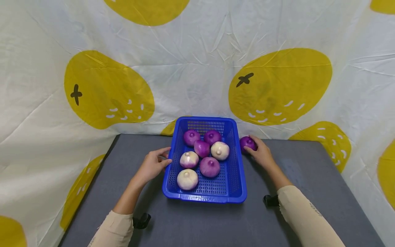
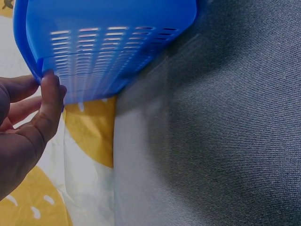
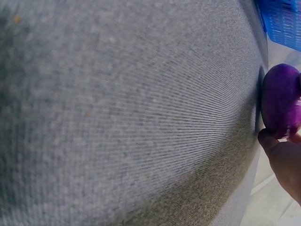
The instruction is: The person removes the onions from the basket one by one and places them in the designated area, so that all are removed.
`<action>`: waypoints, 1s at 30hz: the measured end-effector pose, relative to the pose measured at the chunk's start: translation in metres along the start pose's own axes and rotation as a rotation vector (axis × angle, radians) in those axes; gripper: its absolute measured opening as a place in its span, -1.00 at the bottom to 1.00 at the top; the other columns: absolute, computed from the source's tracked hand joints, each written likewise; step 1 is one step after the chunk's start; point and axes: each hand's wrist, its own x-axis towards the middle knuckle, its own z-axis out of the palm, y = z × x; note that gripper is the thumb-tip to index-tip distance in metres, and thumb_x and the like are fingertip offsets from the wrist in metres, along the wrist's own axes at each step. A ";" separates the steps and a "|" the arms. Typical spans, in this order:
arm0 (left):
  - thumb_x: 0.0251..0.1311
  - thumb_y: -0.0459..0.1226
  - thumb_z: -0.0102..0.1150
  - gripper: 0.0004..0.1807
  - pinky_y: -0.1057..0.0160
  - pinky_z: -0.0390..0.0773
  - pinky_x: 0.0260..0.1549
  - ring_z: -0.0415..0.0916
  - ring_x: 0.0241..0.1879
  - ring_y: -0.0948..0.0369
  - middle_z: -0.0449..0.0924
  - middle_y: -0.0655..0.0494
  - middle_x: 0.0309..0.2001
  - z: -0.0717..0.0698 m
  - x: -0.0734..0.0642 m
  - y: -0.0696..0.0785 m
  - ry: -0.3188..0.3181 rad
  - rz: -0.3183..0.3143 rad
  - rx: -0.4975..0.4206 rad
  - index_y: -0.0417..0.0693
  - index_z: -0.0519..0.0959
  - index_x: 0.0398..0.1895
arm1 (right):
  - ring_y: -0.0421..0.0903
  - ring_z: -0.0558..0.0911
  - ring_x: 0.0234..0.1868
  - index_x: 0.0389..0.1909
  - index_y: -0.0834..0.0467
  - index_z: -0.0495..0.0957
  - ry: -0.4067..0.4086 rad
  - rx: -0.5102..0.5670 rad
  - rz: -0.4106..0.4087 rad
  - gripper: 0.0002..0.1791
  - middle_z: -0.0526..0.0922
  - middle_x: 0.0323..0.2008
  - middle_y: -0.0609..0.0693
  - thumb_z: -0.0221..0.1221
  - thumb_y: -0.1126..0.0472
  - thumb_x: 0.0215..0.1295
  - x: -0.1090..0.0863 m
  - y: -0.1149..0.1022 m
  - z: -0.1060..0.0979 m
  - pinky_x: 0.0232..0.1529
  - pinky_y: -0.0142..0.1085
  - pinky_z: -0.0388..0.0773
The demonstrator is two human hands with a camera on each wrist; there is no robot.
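Now the right hand (image 1: 260,153) grips a purple onion (image 1: 247,143) just right of the blue basket (image 1: 205,198), whose wall (image 1: 235,161) bars it from seven bulbs (image 1: 210,167); the left hand (image 1: 152,164) pinches the rim (image 1: 166,175). Sleeve print (image 1: 316,209): too small to read.

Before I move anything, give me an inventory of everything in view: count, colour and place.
Cloth: at least 1, white with yellow fruit prints, behind and beside the table
Table: 1, dark grey, under the basket
Basket: 1, blue, on the table, near its middle
Purple onions: 4, purple, inside the basket
Pale onions: 3, white with purple tinges, inside the basket
Lone onion: 1, purple, outside the basket, to its right
Wrist devices: 2, black, one at each wrist
Sleeves: 2, beige, on the forearms
Left hand: 1, bare, touching the basket's left rim
Right hand: 1, bare, holding the lone onion
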 end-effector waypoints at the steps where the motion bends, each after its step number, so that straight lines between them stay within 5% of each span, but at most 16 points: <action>1: 0.35 -0.42 0.28 -0.42 -0.13 0.77 -0.30 0.69 -0.36 0.14 0.63 -0.25 -0.06 0.000 0.000 0.000 0.000 -0.002 -0.002 -0.28 0.44 0.43 | 0.40 0.40 0.38 0.48 0.29 0.30 -0.003 0.001 -0.005 -0.29 0.36 0.42 0.42 0.30 0.16 0.42 0.000 0.000 0.000 0.41 0.27 0.31; 15: 0.35 -0.40 0.28 -0.43 0.07 0.78 -0.38 0.70 -0.36 0.14 0.64 -0.25 -0.05 0.000 -0.002 0.003 0.006 0.002 0.012 -0.27 0.44 0.42 | 0.42 0.39 0.37 0.51 0.30 0.25 -0.008 0.017 -0.023 -0.21 0.34 0.42 0.44 0.35 0.18 0.36 0.000 0.002 0.003 0.39 0.30 0.31; 30: 0.34 -0.41 0.29 -0.42 -0.06 0.77 -0.35 0.69 -0.37 0.14 0.64 -0.25 -0.06 0.000 0.000 0.003 0.006 0.010 0.007 -0.29 0.45 0.41 | 0.38 0.47 0.26 0.53 0.31 0.21 -0.008 0.041 -0.014 -0.18 0.43 0.33 0.46 0.36 0.20 0.36 0.000 -0.002 -0.004 0.31 0.27 0.38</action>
